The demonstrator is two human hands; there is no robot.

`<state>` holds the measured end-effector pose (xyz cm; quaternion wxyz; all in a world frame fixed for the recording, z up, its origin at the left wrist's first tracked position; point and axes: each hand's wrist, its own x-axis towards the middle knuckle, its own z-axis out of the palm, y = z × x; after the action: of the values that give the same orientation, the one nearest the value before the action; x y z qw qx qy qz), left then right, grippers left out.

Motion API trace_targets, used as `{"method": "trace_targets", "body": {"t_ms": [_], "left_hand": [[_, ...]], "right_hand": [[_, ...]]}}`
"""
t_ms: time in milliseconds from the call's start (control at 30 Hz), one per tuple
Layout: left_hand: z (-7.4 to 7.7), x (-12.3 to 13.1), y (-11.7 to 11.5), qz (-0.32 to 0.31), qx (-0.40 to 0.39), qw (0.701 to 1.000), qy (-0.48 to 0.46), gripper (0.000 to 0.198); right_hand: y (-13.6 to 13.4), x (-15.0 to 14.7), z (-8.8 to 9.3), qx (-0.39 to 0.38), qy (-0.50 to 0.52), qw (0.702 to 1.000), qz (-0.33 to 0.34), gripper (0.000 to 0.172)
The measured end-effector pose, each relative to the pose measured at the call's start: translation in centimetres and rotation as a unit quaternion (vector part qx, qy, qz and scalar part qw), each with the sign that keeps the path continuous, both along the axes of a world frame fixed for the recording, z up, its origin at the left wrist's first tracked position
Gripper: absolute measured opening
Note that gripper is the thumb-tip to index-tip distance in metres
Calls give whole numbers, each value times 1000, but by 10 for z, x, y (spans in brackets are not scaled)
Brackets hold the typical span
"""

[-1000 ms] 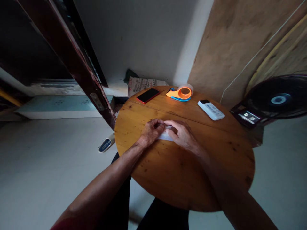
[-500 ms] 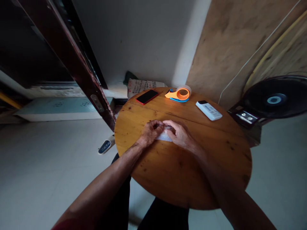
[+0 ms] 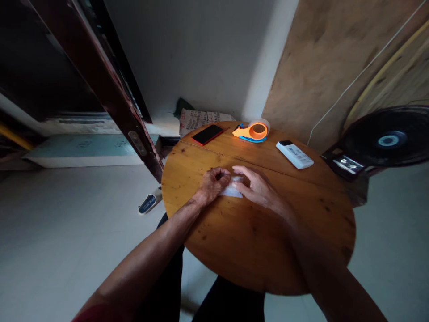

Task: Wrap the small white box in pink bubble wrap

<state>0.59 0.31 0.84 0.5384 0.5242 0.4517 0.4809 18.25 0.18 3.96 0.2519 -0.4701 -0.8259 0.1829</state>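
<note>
A small piece of whitish, partly see-through sheet [image 3: 231,191] lies on the round wooden table between my hands; whether it is paper or plastic I cannot make out. My left hand [image 3: 212,183] pinches its left side between thumb and fingers. On the right, my right hand [image 3: 255,184] curves over the sheet with thumb and forefinger apart, the thumb close to its upper right part. The fingers of both hands hide some of the sheet.
Towards the back of the wooden table [image 3: 268,241] lie a red-edged phone [image 3: 207,134], an orange tape dispenser [image 3: 252,132] and a white device with a dark end [image 3: 295,154]. A black fan [image 3: 390,139] stands at right. A shoe [image 3: 150,202] is on the floor at left.
My right hand's thumb and forefinger have spread apart and drawn slightly right, showing more of the sheet. My left hand keeps its pinch. The view has shifted a little.
</note>
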Motion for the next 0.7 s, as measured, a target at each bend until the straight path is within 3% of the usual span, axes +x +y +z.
{"method": "trace_targets", "body": {"t_ms": [133, 233, 400, 700], "left_hand": [[-1, 0, 0, 9, -13, 1000, -4, 25], [-2, 0, 0, 7, -17, 1000, -3, 24], [-3, 1, 0, 15, -18, 1000, 8, 24], [-3, 3, 2, 18, -3, 1000, 15, 21]], "right_hand": [[-3, 10, 12, -74, -56, 995, -23, 57], [-5, 10, 17, -112, -90, 990, 7, 54], [-6, -1, 20, -100, -105, 989, 27, 30], [-5, -3, 18, -84, -116, 990, 18, 30]]}}
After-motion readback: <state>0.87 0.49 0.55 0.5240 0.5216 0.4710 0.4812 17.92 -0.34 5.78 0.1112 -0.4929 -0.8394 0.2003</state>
